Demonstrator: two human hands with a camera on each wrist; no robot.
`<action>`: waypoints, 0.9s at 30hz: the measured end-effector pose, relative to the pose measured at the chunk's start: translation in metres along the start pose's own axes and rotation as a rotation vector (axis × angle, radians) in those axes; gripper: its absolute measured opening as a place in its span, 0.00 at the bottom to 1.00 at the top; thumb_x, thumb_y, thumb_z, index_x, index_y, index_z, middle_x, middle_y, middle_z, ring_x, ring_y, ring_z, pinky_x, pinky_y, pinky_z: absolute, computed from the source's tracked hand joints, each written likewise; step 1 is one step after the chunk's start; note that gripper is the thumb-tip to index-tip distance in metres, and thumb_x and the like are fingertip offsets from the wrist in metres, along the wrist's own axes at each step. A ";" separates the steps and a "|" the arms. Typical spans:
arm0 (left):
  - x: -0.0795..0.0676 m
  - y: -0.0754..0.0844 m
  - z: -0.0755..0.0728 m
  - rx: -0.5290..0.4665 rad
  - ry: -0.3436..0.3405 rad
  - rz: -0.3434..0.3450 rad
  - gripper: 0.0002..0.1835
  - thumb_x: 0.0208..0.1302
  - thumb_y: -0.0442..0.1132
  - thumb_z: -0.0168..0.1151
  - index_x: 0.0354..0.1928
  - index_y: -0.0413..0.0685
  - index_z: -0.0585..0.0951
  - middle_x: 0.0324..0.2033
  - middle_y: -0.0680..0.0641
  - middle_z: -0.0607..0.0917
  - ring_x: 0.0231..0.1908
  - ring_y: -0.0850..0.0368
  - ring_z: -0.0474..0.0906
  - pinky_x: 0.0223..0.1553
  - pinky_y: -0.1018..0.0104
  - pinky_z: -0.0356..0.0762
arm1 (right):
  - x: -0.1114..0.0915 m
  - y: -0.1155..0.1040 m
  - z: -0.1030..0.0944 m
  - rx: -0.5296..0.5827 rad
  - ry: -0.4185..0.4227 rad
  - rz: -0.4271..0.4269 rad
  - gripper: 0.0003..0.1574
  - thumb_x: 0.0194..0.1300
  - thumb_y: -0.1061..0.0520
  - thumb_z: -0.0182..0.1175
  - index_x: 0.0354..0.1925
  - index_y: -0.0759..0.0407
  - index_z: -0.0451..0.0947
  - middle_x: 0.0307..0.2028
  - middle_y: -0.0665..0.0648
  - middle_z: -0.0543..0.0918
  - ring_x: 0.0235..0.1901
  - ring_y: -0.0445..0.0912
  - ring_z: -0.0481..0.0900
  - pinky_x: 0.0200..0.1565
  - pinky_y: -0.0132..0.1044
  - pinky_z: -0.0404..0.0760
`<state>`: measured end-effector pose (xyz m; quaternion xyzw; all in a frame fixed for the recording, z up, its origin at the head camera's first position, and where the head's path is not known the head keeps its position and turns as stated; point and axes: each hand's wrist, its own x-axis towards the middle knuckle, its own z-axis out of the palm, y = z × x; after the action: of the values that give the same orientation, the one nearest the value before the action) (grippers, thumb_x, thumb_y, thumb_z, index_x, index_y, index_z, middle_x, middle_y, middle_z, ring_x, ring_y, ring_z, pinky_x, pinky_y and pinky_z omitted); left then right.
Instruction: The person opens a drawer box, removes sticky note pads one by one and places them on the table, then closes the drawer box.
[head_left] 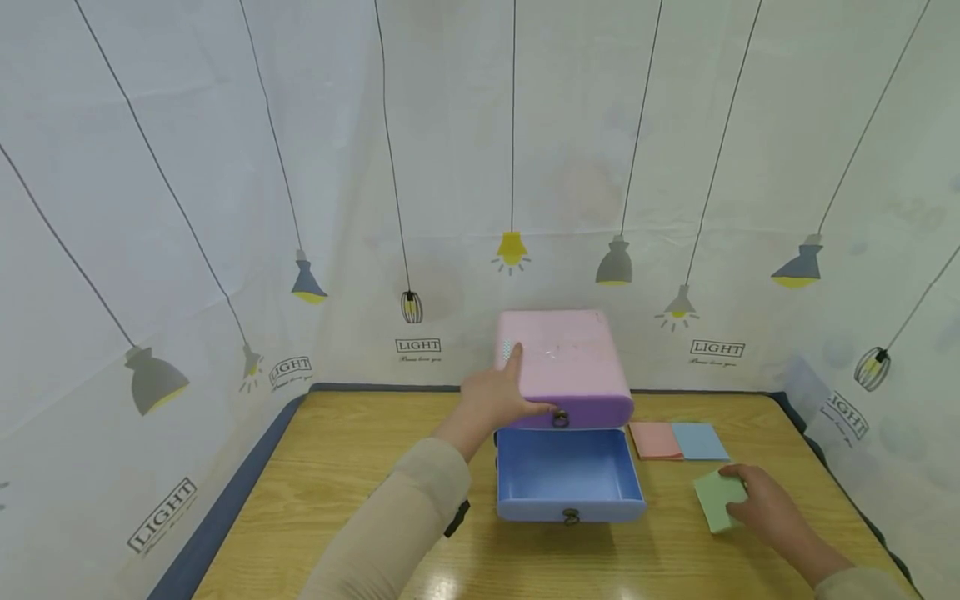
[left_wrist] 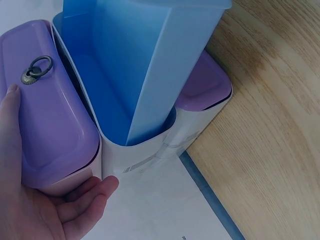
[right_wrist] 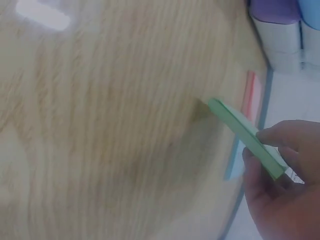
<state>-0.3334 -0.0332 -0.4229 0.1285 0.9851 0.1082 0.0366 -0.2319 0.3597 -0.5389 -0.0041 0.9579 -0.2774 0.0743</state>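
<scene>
A small drawer cabinet (head_left: 558, 346) has a pink top and a shut purple top drawer (head_left: 600, 412). Below it, the blue drawer (head_left: 570, 510) is pulled out with nothing in it. My left hand (head_left: 491, 402) rests on the cabinet's upper left corner, thumb along the purple front beside its ring pull (left_wrist: 37, 70), index finger straight over the top. The other fingers lie loosely bent by the side wall. To the cabinet's right, my right hand (head_left: 772, 508) pinches a green sticky note pad (right_wrist: 247, 137) between thumb and fingers, tilted above the table.
A pink note pad (head_left: 655, 441) and a blue note pad (head_left: 701, 442) lie side by side right of the cabinet. Another purple drawer (left_wrist: 207, 82) shows beneath the blue one. The wooden table (head_left: 360, 467) meets a lamp-printed cloth (head_left: 450, 208) behind.
</scene>
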 end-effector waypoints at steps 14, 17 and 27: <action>-0.004 0.002 -0.003 0.005 0.001 -0.004 0.69 0.40 0.85 0.55 0.78 0.58 0.39 0.25 0.48 0.78 0.22 0.55 0.74 0.22 0.63 0.68 | 0.000 0.035 0.018 -0.036 -0.036 0.154 0.63 0.42 0.39 0.79 0.58 0.82 0.61 0.49 0.87 0.58 0.47 0.73 0.67 0.50 0.66 0.68; -0.003 0.002 -0.002 0.009 -0.001 -0.002 0.69 0.40 0.85 0.55 0.78 0.57 0.39 0.25 0.49 0.77 0.22 0.55 0.74 0.22 0.63 0.68 | 0.000 0.040 0.023 -0.045 -0.038 0.159 0.70 0.39 0.30 0.76 0.59 0.82 0.61 0.50 0.87 0.58 0.47 0.74 0.67 0.50 0.67 0.67; -0.003 0.002 -0.004 -0.011 -0.003 -0.003 0.69 0.40 0.84 0.56 0.78 0.58 0.39 0.29 0.47 0.80 0.23 0.54 0.74 0.23 0.63 0.68 | -0.001 0.048 0.029 -0.094 0.006 0.141 0.59 0.56 0.34 0.67 0.60 0.82 0.62 0.51 0.87 0.62 0.50 0.77 0.63 0.51 0.68 0.64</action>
<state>-0.3307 -0.0328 -0.4188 0.1269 0.9847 0.1132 0.0389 -0.2255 0.3846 -0.5883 0.0608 0.9679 -0.2261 0.0908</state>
